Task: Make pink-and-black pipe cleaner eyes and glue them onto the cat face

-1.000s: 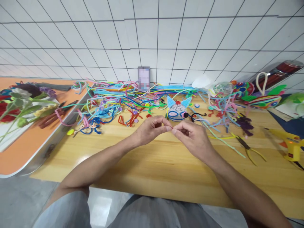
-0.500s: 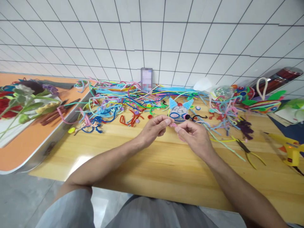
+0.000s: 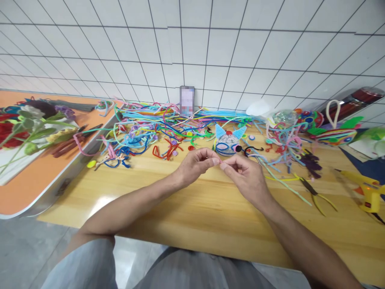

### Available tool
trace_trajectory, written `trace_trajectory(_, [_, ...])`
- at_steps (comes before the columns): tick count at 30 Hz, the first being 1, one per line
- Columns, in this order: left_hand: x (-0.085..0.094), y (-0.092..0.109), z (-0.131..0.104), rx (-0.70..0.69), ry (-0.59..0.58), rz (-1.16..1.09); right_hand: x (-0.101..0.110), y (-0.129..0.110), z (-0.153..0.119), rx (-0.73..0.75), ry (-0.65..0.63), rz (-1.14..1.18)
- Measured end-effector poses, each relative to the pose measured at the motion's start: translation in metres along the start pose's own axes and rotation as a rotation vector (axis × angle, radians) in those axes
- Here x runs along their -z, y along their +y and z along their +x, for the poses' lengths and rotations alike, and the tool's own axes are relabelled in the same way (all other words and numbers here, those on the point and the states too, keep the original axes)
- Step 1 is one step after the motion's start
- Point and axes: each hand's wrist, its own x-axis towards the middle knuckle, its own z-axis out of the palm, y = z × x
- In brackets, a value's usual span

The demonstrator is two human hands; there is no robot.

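Observation:
My left hand (image 3: 197,166) and my right hand (image 3: 245,176) meet fingertip to fingertip above the wooden table. Both are closed in a pinch on a small pink pipe cleaner, now almost hidden by the fingers. Just behind them sits a clear ball ornament (image 3: 231,140) with light-blue pointed ears, a blue ring, a pink spot and a black round piece on its front. Neither hand seems to touch the ornament. A black curled pipe cleaner (image 3: 254,147) lies right of it.
Pipe cleaners (image 3: 138,138) in many colours spread along the tiled wall, where a phone (image 3: 187,101) leans. To the right lie yellow-handled pliers (image 3: 319,196), a yellow glue gun (image 3: 368,190) and a striped ornament (image 3: 333,134). Craft flowers (image 3: 30,128) rest on an orange table at left.
My fingertips have drawn closer together, and the pink piece that showed between them is now mostly covered. The whole view has shifted slightly.

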Motion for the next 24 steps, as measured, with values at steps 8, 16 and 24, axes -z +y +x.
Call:
trace_trajectory(8, [-0.023, -0.015, 0.0, 0.103, 0.083, -0.323, 0.005, 0.002, 0.004, -0.037, -0.007, 0.006])
trace_trajectory(16, [0.004, 0.001, 0.011, -0.094, -0.061, 0.181, 0.012, -0.001, 0.004, 0.033, -0.004, -0.087])
trace_trajectory(24, [-0.012, -0.002, 0.007, -0.054, 0.001, -0.039, 0.006, 0.003, 0.001, -0.124, -0.032, 0.121])
